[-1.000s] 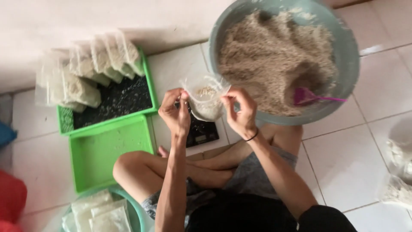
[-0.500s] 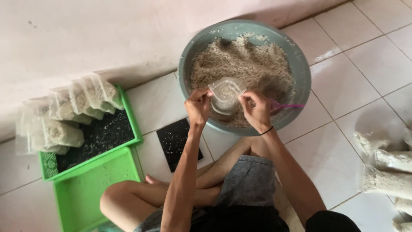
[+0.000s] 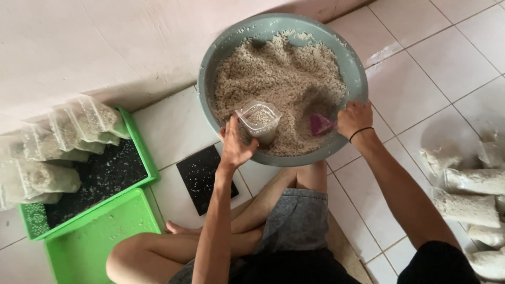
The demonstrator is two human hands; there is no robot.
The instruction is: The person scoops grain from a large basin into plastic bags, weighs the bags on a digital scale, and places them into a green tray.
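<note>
At the far left, filled clear bags lean in a row along a green tray with a dark bed, and a second green tray lies empty just below it on the tiled floor. A flat black scale sits between the trays and the person's crossed legs.

Next comes the left hand, clenched on the near edge of a small clear plastic bag that it holds upright and open over the big grey basin. The bag is transparent, thin and limp, with a little pale grain in its bottom; it hangs just above the heap of the same light, crumbly grain that fills the basin. Filling goes best, I judge, if the bag's mouth is kept wide and low over the basin, so spills fall back in.

To the right, the right hand grips the handle of a pink scoop whose bowl is dug into the grain. At the far right, more filled bags lie on the floor.
</note>
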